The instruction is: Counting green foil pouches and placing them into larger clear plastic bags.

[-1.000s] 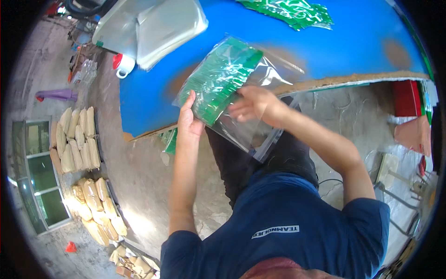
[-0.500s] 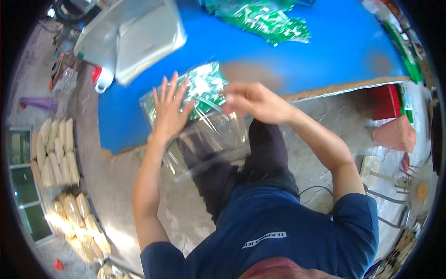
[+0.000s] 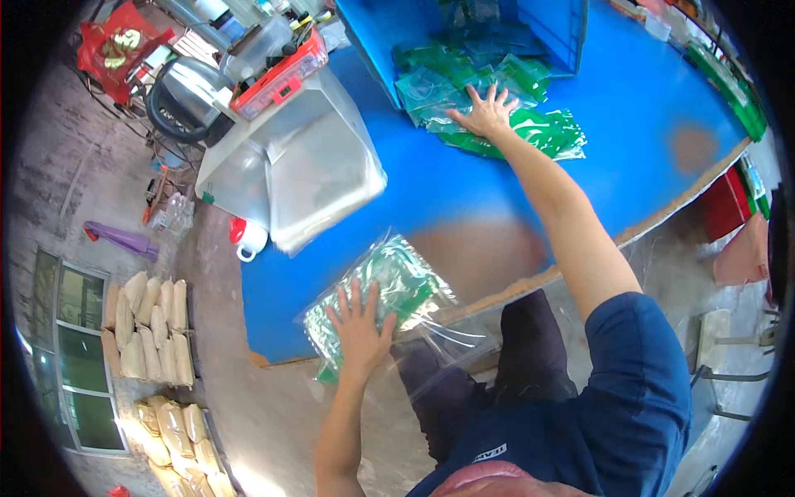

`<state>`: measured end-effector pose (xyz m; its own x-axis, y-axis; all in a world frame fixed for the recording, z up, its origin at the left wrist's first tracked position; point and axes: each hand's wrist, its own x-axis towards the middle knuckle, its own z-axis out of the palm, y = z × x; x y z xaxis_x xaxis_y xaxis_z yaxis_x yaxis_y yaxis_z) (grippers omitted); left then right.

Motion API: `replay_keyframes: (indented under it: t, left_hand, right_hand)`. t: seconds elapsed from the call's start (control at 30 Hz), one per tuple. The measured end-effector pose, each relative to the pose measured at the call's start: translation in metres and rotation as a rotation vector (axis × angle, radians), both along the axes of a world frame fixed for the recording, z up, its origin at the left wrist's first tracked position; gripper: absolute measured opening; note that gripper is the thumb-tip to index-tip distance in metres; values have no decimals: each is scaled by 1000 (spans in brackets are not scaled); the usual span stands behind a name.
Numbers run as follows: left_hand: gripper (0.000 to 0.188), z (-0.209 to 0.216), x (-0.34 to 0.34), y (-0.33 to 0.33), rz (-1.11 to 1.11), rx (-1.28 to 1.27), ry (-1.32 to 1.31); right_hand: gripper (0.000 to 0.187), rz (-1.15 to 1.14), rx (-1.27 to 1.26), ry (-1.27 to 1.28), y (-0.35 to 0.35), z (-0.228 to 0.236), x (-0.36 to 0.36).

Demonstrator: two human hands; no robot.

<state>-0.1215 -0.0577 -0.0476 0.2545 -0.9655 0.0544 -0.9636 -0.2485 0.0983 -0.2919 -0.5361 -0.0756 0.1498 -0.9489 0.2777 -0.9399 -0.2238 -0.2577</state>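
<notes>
Resting splayed, left hand [image 3: 361,333] on bag [image 3: 406,277], right hand [image 3: 487,116] on green packets [image 3: 553,134], lettered shirt [image 3: 596,414]

From my remote feed I see a blue tabletop [image 3: 638,108], worn brown near its front edge, above a grey floor [image 3: 273,414]. Far left, I make out a window [image 3: 84,348] with dark greenish panes; bright light [image 3: 255,482] glares off the floor, lower left.

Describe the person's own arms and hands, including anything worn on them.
The left hand and right hand are bare, with no gloves or watch showing. A dark blue short sleeve covers the upper right arm; the left sleeve is out of view.
</notes>
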Motion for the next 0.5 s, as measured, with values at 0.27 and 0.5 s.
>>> replay_keyframes:
  t: [0.27, 0.5]
  left_hand:
    - [68, 6, 78, 11, 120, 3, -52]
    - [68, 8, 83, 15, 52, -68, -24]
  right_hand:
    - [92, 457, -108, 66, 54, 2, -48]
    - [90, 585, -178, 66, 74, 20, -86]
